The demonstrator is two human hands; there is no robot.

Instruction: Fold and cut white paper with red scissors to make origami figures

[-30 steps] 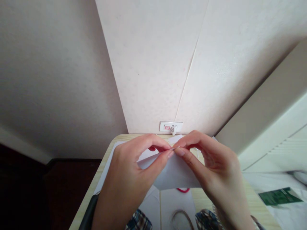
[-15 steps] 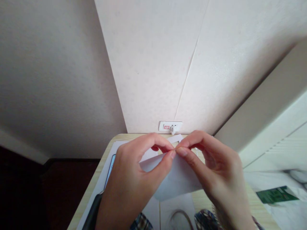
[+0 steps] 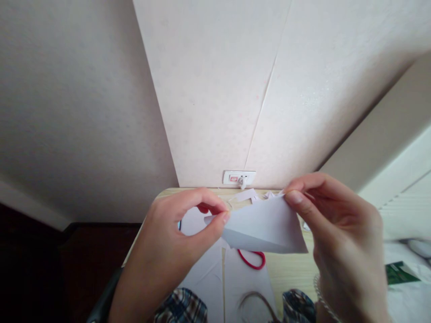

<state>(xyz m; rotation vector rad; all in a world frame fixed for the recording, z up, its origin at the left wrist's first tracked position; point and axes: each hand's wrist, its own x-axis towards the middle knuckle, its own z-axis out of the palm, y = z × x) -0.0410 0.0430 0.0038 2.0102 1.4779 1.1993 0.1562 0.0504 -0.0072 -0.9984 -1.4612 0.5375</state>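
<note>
A folded sheet of white paper (image 3: 262, 226) hangs between my two hands above the table. My left hand (image 3: 188, 233) pinches its upper edge toward the left with thumb and forefinger. At the upper right corner, my right hand (image 3: 332, 224) grips the same edge between thumb and forefinger. The edge is stretched between the two pinches, rising to the right. Below the paper, a red loop (image 3: 252, 260) shows, and the rest of that item is hidden. White sheets (image 3: 202, 282) lie on the table under my hands.
Paper scraps (image 3: 247, 195) lie at the back of the wooden table (image 3: 289, 278). On the wall behind is a socket (image 3: 239, 177) with a plug in it. A green packet (image 3: 400, 272) rests on a white surface at the right.
My hands have moved apart along the paper's edge: the right one outward to the right, the left one slightly left. The red loop has come into view beneath the paper.
</note>
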